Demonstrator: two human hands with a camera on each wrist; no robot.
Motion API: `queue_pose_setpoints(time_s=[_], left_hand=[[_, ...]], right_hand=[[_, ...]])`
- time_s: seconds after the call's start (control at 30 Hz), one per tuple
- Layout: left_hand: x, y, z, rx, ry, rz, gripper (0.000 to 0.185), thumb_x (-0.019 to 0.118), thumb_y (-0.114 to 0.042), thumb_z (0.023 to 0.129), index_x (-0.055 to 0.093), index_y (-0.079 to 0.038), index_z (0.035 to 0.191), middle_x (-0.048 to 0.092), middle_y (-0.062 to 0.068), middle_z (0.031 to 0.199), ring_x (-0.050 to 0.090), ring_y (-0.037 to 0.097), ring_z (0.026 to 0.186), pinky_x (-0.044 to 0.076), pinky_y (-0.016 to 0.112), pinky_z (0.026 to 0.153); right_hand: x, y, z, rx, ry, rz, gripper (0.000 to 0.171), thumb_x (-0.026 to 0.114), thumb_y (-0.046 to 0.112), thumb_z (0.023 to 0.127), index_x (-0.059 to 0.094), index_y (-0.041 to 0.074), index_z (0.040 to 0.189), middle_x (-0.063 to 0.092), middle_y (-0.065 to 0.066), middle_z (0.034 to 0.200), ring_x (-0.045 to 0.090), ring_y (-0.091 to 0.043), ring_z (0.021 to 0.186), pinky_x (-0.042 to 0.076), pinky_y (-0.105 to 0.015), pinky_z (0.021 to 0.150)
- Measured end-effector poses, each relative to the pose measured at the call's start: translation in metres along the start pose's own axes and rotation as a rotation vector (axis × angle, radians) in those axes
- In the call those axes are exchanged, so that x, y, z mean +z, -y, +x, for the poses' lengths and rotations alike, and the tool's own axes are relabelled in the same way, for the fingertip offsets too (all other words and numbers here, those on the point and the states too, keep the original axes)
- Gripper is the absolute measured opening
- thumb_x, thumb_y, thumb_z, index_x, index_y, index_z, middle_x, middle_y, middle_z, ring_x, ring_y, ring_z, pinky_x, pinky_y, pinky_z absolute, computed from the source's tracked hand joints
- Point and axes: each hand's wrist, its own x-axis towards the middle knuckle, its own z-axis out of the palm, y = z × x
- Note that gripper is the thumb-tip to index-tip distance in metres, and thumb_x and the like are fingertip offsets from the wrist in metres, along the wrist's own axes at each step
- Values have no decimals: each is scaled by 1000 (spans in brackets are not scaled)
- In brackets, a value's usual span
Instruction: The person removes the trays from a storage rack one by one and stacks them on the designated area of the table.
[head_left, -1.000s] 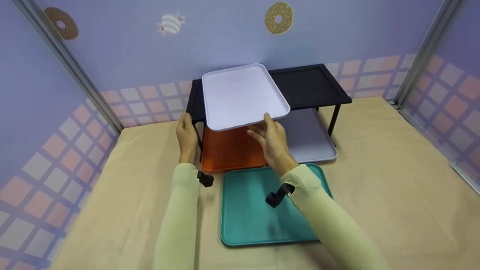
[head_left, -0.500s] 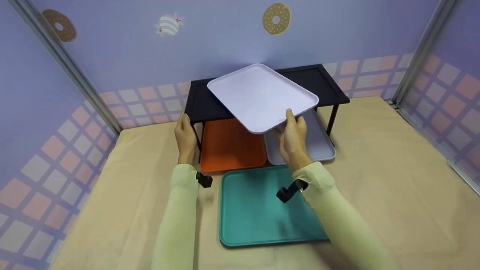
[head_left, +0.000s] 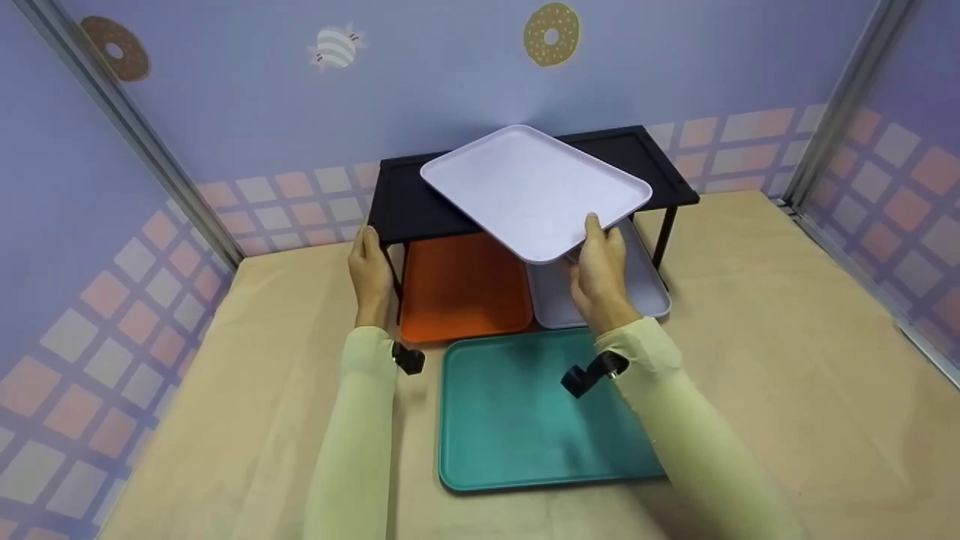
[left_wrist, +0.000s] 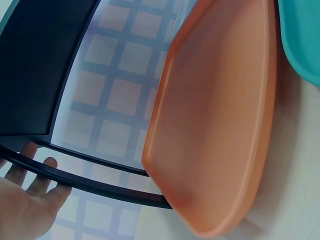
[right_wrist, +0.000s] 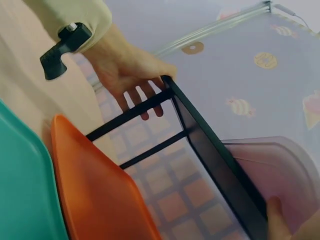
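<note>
My right hand (head_left: 596,241) pinches the near corner of a pale white tray (head_left: 536,187), thumb on top and fingers underneath. The tray hangs tilted and turned over the top of a black rack (head_left: 420,206), toward its right half. In the right wrist view the tray (right_wrist: 275,170) lies just above the rack's top edge (right_wrist: 215,155). My left hand (head_left: 371,262) rests flat against the rack's left end, its straight fingers (right_wrist: 145,107) showing behind the side bar. The left wrist view shows that palm (left_wrist: 25,200) against the bar (left_wrist: 90,182).
Under the rack lie an orange tray (head_left: 461,289) on the left and a grey tray (head_left: 637,285) on the right. A teal tray (head_left: 517,420) sits on the tan table in front of them. Purple patterned walls close in at the back and both sides.
My right hand carried the white tray to the right across the rack and turned it clockwise. The left hand stayed on the rack's left end.
</note>
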Motion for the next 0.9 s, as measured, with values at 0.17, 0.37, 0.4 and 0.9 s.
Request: queue_pose_setpoints(time_s=[0.17,0.37,0.4,0.9], left_hand=[[0,-1,1,1,16,-18,51,31,-31,114,38,-7,158,37,12,164,32,24,153,30,32,125],[0,-2,0,0,18,-18,50,31,-29,114,38,-7,158,37,12,163,33,25,153,31,32,124],[0,-2,0,0,19,-15,50,31,-30,114,38,-7,158,37,12,164,32,25,153,31,32,124],[0,-2,0,-13,-8,9,51,32,-30,113,39,-5,157,37,15,163,32,28,153,30,36,125]], right_hand=[[-4,4,-3,-4,21,-27,41,29,22,113,33,3,150,53,-8,126,57,-17,110,52,-38,96],[-15,9,-4,-10,24,-64,41,27,25,114,33,6,149,53,-4,124,56,-15,107,50,-32,89],[-17,10,-3,-14,28,-68,40,26,25,114,33,7,149,53,-3,123,56,-15,107,50,-31,88],[-55,28,-8,-85,56,-123,32,22,29,114,42,10,131,55,-3,110,59,-10,88,49,-23,74]])
